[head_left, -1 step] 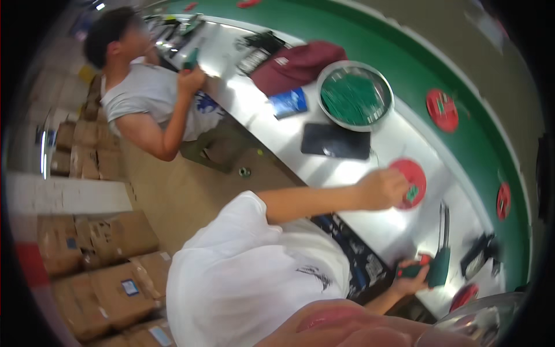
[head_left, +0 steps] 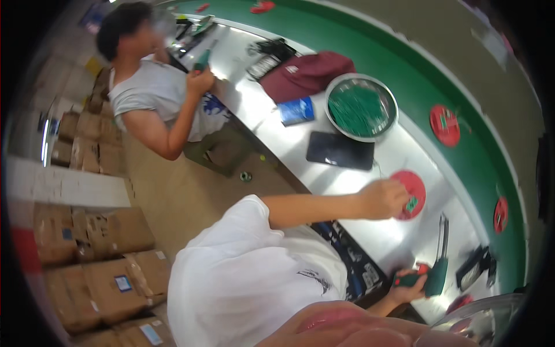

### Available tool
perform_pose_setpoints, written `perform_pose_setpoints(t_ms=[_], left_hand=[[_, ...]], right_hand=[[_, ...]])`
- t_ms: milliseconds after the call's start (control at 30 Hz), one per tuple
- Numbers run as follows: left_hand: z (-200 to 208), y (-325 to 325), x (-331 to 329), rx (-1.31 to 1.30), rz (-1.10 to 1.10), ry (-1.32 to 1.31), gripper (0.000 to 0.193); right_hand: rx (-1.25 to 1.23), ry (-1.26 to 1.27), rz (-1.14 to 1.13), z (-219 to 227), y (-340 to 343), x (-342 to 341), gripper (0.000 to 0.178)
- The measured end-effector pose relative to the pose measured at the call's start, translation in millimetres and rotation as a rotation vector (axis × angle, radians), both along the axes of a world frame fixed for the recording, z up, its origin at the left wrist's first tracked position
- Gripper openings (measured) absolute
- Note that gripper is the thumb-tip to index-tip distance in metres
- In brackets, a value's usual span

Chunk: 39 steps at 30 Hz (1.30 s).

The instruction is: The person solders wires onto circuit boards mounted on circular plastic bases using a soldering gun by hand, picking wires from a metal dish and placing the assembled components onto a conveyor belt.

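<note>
My left hand [head_left: 383, 199] reaches over the metal table to a red round pad [head_left: 415, 184], its fingers curled together in a pinch at the pad's near side. By the fingertips a small green piece, perhaps a circuit board [head_left: 411, 203], lies on the pad; what the fingers hold is too small to tell. Near the table's edge my right hand [head_left: 409, 285] is wrapped round the handle of a dark green soldering gun [head_left: 436, 277] with red parts. Its long thin metal tip points away from the hand, apart from the pad.
A steel bowl [head_left: 395, 115] of green wires stands beyond a black phone [head_left: 340, 150], with a blue packet [head_left: 296, 110] and maroon cap [head_left: 309, 75] beside it. More red pads [head_left: 444, 125] lie on the green belt [head_left: 404, 63]. A co-worker [head_left: 156, 110] sits at left, near cardboard boxes [head_left: 110, 289].
The whole view has shifted slightly, so things sit a little lower in it. Both hands keep their places by the pad and on the soldering gun.
</note>
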<state>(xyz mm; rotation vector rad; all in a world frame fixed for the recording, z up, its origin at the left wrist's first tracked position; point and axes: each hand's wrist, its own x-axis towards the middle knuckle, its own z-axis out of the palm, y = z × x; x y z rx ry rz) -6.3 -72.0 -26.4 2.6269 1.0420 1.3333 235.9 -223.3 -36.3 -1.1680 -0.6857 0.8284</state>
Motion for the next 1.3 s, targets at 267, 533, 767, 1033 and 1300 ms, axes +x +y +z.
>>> perform_pose_setpoints(t_ms=[267, 533, 767, 1033, 1300], left_hand=[[4, -3, -5, 0.035, -0.019, -0.013, 0.024], [13, 8, -6, 0.01, -0.027, -0.092, 0.014], [48, 62, 9, -0.099, 0.003, -0.176, 0.006], [43, 237, 108, -0.339, 0.186, 0.269, 0.057], [59, 233, 129, -0.604, -0.1, 0.531, 0.073]], right_hand=[[-0.014, 0.058, -0.061, 0, 3, -2, 0.036], [0.017, 0.1, -0.095, 10, 17, -19, 0.033], [0.18, -0.005, -0.214, 7, 7, -17, 0.029], [0.217, 0.091, -0.35, 15, 8, -21, 0.031], [0.225, -0.005, -0.43, 2, 13, -18, 0.034]])
